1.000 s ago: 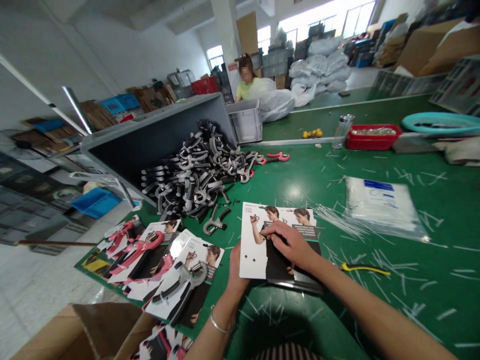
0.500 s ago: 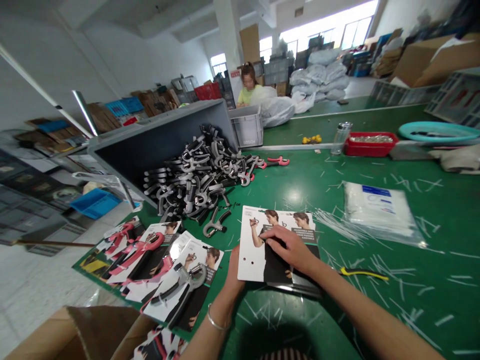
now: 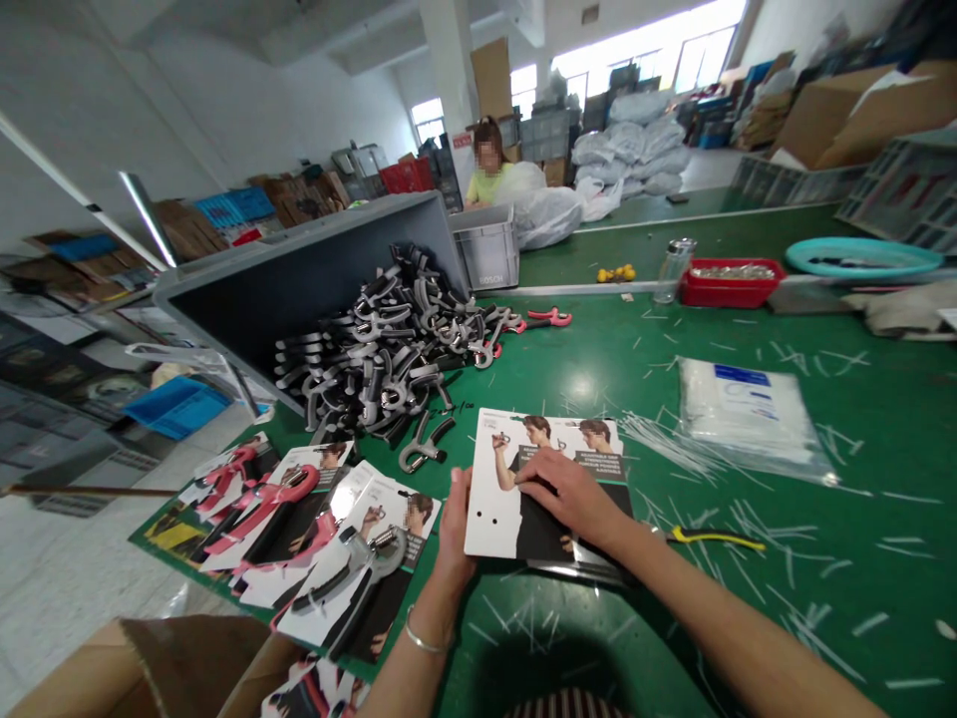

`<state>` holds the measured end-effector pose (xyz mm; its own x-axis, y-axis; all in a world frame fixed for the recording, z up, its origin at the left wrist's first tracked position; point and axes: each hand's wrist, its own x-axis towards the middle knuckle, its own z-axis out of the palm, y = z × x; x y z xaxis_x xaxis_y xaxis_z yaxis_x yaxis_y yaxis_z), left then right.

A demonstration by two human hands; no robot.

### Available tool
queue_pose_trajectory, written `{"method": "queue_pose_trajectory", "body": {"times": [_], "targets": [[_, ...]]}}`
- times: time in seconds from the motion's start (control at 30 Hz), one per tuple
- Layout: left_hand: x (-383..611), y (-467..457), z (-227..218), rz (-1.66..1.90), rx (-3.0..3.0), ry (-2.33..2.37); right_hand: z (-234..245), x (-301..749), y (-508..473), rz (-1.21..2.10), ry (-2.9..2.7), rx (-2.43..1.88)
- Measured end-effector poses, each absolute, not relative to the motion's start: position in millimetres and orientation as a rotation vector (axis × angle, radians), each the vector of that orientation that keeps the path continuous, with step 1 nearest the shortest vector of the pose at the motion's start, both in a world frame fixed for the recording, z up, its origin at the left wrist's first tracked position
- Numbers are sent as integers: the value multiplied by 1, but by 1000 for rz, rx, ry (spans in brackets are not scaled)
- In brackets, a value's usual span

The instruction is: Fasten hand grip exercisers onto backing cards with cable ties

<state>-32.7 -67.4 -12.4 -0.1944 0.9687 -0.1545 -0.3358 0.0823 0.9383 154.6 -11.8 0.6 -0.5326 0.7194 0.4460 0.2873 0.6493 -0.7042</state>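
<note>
Well, only the head view shows this moment. The person's two hands work on a printed backing card (image 3: 489,519), which lies on the green workbench (image 3: 590,369) near the person, with a dark edge showing beneath it. The right hand (image 3: 560,494) lies across the card's middle, fingers lightly curled and pressing down, with nothing pinched. The left hand (image 3: 455,529) stands edge-on against the card's left edge. Its fingers are hidden, so I cannot tell how firmly it holds. The step in hand appears to be handling this card.

To the left lie more printed cards (image 3: 351,588) with black and pink hand grip exercisers (image 3: 370,583) on them. Farther off, a heap of loose grip exercisers (image 3: 374,344) spills from a tilted grey bin (image 3: 299,289). To the right are a clear bag of white plastic ties (image 3: 748,419) and a yellow-handled tool (image 3: 710,538). At the far end, a co-worker (image 3: 489,170) sits by white sacks (image 3: 620,150).
</note>
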Motion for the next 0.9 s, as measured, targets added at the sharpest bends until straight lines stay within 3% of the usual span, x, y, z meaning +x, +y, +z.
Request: {"method": "queue_pose_trajectory", "body": {"times": [0.13, 0.33, 0.53, 0.73, 0.9], "targets": [[-35, -66, 5, 1234, 719, 1223, 2, 153, -11, 750, -2083, -788], [-45, -66, 8, 1023, 757, 1254, 5, 183, -26, 1025, -1753, -934], [-52, -55, 4, 900, 818, 1175, -20, 306, 5, 395, -1914, -1702], [-31, -18, 14, 685, 950, 1067, -40, 363, 59, 282, -1905, -2073], [-43, -42, 8, 850, 785, 1064, -48, 366, 74, 293, -1906, -2205]]}}
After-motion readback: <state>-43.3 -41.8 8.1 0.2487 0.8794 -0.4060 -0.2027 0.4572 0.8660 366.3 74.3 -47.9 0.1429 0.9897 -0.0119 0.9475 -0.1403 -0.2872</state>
